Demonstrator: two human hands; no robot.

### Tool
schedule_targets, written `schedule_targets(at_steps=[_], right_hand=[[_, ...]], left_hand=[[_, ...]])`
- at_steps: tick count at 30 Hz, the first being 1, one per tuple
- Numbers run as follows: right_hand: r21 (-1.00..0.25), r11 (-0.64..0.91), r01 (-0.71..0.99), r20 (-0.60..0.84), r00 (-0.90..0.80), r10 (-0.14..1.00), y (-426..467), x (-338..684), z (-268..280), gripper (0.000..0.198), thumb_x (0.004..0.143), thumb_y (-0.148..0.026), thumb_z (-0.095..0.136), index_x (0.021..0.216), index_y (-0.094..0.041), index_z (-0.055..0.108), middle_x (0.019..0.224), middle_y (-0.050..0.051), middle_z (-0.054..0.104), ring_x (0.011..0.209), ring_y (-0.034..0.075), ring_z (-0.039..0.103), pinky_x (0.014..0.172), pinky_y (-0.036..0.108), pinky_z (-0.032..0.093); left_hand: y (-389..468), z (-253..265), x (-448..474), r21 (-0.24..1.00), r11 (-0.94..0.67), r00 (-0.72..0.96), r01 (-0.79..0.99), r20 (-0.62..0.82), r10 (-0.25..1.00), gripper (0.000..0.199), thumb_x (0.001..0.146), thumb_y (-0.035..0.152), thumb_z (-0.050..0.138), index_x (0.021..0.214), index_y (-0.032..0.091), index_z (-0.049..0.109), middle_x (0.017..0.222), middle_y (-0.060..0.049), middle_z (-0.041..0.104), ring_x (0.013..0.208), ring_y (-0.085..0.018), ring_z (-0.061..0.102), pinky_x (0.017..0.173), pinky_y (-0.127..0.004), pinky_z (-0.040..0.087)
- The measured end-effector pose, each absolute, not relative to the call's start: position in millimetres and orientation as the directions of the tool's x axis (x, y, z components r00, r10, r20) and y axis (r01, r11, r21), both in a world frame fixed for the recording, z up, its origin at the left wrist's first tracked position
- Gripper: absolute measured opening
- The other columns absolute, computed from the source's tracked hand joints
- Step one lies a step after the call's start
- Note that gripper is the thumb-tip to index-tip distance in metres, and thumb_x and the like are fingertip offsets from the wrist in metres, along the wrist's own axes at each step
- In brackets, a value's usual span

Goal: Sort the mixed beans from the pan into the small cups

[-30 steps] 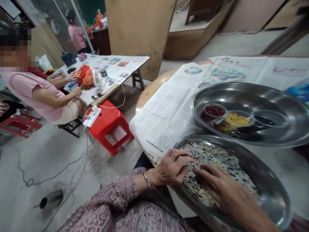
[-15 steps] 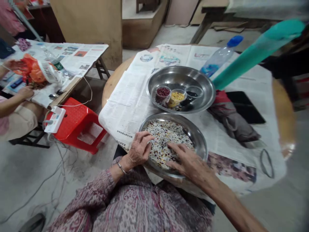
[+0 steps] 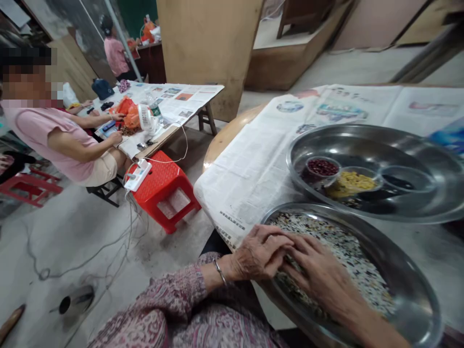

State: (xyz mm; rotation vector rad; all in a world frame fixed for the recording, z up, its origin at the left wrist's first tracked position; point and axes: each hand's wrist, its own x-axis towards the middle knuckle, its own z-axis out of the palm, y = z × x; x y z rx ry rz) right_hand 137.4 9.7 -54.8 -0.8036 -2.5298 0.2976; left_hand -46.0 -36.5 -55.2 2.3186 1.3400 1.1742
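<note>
Over the near rim of a round steel basin point(image 3: 409, 280), my two hands meet. The basin holds mixed grains point(image 3: 348, 251), mostly white with dark and some yellow pieces. My left hand point(image 3: 263, 251), with a bracelet on its wrist, has its fingers bent and pressed together; whatever they may hold is hidden. My right hand point(image 3: 319, 270) reaches in from the right with fingers stretched out, its fingertips touching my left fingers. Behind is a larger steel basin point(image 3: 391, 137) with small clear cups of dark red beans point(image 3: 322, 167), yellow kernels point(image 3: 355, 182) and black grains point(image 3: 398, 181).
Newspaper point(image 3: 250, 164) covers the round table. On the left, a red plastic stool point(image 3: 163, 183) carries a white power strip point(image 3: 138, 175). A person point(image 3: 61, 130) sits at another newspaper-covered table with orange bags point(image 3: 132, 116) and a small white fan point(image 3: 145, 117). Cables point(image 3: 108, 270) lie across the floor.
The view has swung left and moved closer to the basins. My hands, apart in the grains before, have come together at the basin's left side.
</note>
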Motion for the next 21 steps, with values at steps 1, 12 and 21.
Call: schedule_targets(at_steps=[1, 12, 21], right_hand=[[-0.316, 0.807, 0.499, 0.366, -0.721, 0.589, 11, 141, -57, 0.025, 0.091, -0.032, 0.053, 0.107, -0.025, 0.07, 0.115, 0.011, 0.069, 0.104, 0.031, 0.062, 0.089, 0.049, 0.054], [-0.537, 0.418, 0.733, 0.257, -0.33, 0.908, -2, 179, -34, 0.026, 0.096, -0.025, 0.045, 0.106, -0.024, 0.069, 0.103, 0.008, 0.071, 0.097, 0.023, 0.068, 0.088, 0.038, 0.056], [-0.5, 0.464, 0.731, 0.363, -0.31, 0.879, -31, 200, -46, 0.026, 0.094, -0.032, 0.047, 0.109, -0.025, 0.067, 0.106, 0.007, 0.072, 0.093, 0.025, 0.069, 0.085, 0.039, 0.054]], left_hand=[[-36, -55, -46, 0.525, -0.568, 0.276, 0.634, 0.533, 0.8, 0.026, 0.096, 0.02, 0.047, 0.12, 0.013, 0.055, 0.116, -0.017, 0.061, 0.12, -0.026, 0.056, 0.105, -0.044, 0.051], [-32, -44, -57, 0.59, -0.586, 0.22, 0.555, 0.576, 0.787, 0.025, 0.096, 0.016, 0.052, 0.121, 0.017, 0.055, 0.122, -0.013, 0.055, 0.118, -0.025, 0.054, 0.103, -0.045, 0.049], [-39, -53, -44, 0.532, -0.588, 0.252, 0.609, 0.573, 0.78, 0.025, 0.095, 0.022, 0.05, 0.115, 0.012, 0.062, 0.116, -0.015, 0.06, 0.115, -0.023, 0.057, 0.102, -0.04, 0.051]])
